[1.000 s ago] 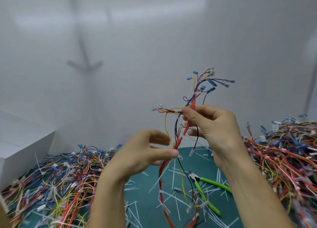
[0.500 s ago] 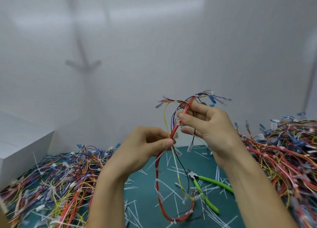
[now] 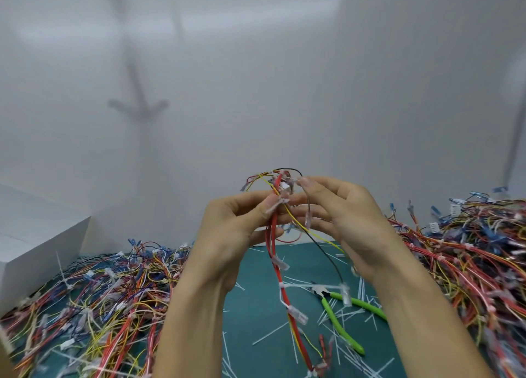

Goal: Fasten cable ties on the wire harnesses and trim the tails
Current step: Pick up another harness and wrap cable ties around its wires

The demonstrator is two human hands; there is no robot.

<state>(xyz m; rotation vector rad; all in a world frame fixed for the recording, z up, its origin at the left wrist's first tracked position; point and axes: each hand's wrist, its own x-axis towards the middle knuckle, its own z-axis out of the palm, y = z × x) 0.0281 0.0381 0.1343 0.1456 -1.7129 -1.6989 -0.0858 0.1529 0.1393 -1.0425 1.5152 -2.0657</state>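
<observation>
Item: wire harness [image 3: 279,263], held up above the green cutters [image 3: 331,312]. Left hand [image 3: 236,229] pinches the red bundle; right hand [image 3: 350,221] grips the upper strands. Advice: gather strands snugly before tying.

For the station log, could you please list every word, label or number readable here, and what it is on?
None can be read. The white box, the green-handled cutters, the held harness with its connectors and the piled harnesses show no legible print; any marking is too small or blurred.
</observation>
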